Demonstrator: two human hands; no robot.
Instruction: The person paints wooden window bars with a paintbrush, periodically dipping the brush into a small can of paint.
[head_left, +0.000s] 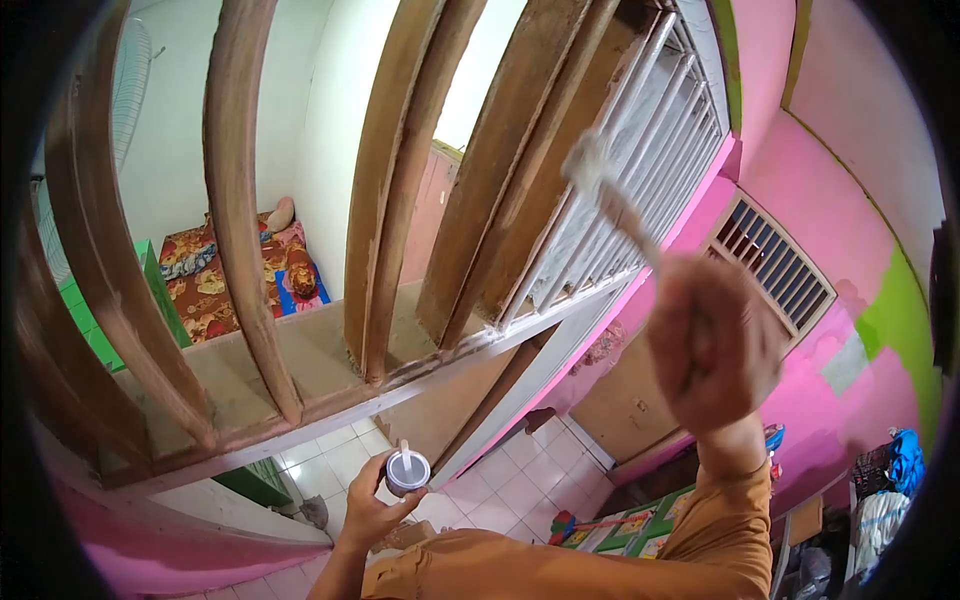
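Note:
My right hand (708, 340) is raised in front of me with its fingers closed around the handle of a paintbrush (622, 210). Hand and brush are blurred, and the bristles at the tip look whitish. Lower down, my left hand (375, 508) grips a small cup (407, 486) with pale greyish paint inside and a whitish streak across its opening. Beyond the brush, a row of slats (625, 180) looks white. The slats to the left, such as the wooden slat (385, 190), are bare brown.
A light-coloured ledge (330, 415) runs under the slats. Through the gaps show a bed (200, 290) and a green cabinet (85, 325). A pink wall (765, 190) with a slatted vent (770, 262) stands at the right. Far below lies a tiled floor (500, 490).

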